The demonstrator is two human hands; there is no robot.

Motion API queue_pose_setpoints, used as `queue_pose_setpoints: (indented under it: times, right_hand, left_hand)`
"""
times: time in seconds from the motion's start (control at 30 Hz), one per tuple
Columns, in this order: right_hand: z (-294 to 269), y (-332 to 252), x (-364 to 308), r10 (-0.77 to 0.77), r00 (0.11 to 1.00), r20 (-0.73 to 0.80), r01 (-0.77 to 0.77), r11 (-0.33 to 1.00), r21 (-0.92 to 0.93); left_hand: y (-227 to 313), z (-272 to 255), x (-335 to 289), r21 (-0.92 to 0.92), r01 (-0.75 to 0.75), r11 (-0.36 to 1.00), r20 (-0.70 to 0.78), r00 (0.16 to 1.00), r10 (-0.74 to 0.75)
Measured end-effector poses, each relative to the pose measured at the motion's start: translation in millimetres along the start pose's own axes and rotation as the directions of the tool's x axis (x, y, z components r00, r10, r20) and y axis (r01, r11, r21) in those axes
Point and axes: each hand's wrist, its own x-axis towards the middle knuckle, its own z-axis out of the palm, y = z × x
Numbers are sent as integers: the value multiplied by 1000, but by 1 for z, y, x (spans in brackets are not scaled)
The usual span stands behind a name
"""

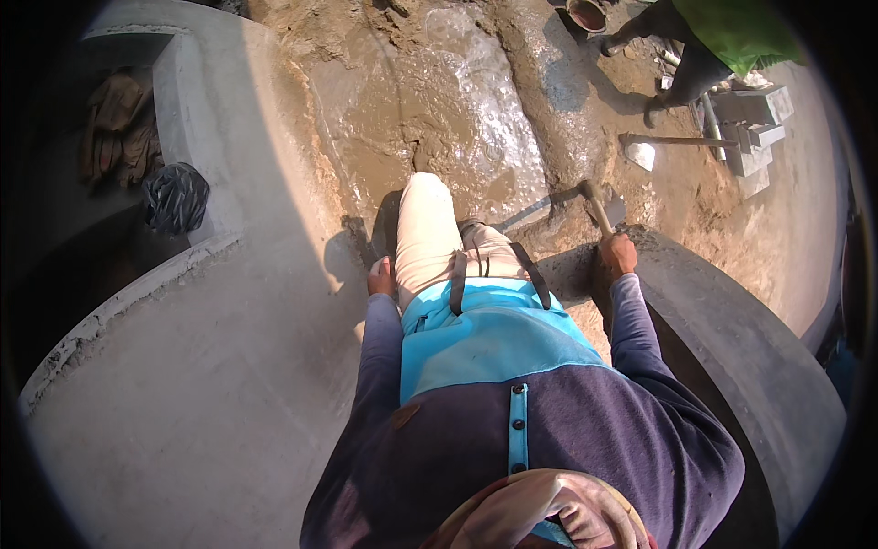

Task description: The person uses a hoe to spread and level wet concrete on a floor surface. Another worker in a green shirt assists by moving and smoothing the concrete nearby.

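Note:
My right hand (619, 255) is closed round the wooden handle of a hoe (599, 209). The hoe's grey blade sticks out to the right of the handle, above the ground at the wet patch's right side. Close against my left thigh hangs my left hand (381, 276), fingers loose and partly hidden, with nothing visible in it. Ahead of my legs lies wet, muddy mortar (402, 119), shiny with water along its right side.
A curved concrete wall top (210, 366) runs along my left, another concrete edge (759, 339) on my right. A second hoe (681, 140) lies near grey blocks (754, 137). A person in green (741, 32) stands far right, near a bucket (585, 14). A black bag (176, 198) sits left.

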Motion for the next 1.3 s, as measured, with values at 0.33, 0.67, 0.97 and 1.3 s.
queue_pose_setpoints:
  times: [0.33,0.67,0.97,1.3]
  right_hand:
    - [16,-1,6,-22,999,-26,22,1000,-5]
    - [54,63,52,-13,898,440,-41,993,112]
    - [16,-80,9,-131,770,624,-470,545,694]
    - [-176,-428,5,-484,827,286,-232,168,958]
  left_hand:
    - [-69,-18,-50,182,-25,983,307,951,-32]
    - [66,-33,67,-223,211,952,259,954,-150]
    - [164,-64,156,-427,-17,904,110,991,70]
    - [240,-36,280,-466,-145,873,297,904,308]
